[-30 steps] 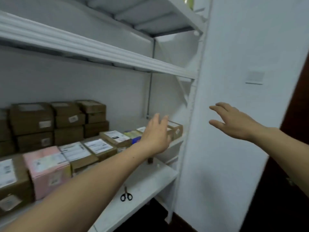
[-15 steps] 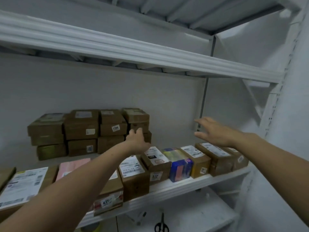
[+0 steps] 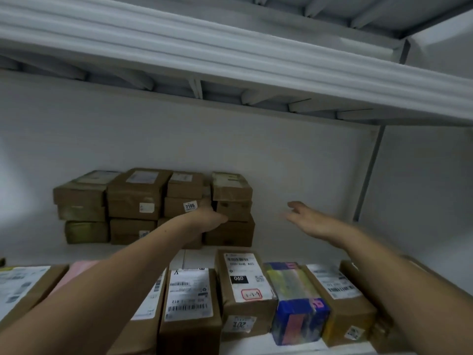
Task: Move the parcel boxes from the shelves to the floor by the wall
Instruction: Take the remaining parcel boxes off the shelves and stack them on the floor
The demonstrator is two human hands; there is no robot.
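Note:
Brown parcel boxes [image 3: 138, 198] stand stacked against the back wall of the middle shelf, in several columns. My left hand [image 3: 208, 217] reaches deep into the shelf and touches the left side of the rightmost column [image 3: 231, 190]; its fingertips are foreshortened and hard to make out. My right hand [image 3: 304, 219] hovers with fingers spread, a little to the right of that column, holding nothing. A front row of labelled parcels [image 3: 243, 278] lies under both forearms.
In the front row are a blue and yellow box [image 3: 299, 319] and a pink box [image 3: 82, 270]. The white shelf above [image 3: 230, 62] hangs low over the stack. A grey upright post [image 3: 368, 175] stands at the back right. Bare shelf surface [image 3: 307, 249] lies right of the stack.
The view has swung left from the wall to face the shelf and moved closer. Both hands have reached further back, the left now touching the rear stack, the right nearing its right side.

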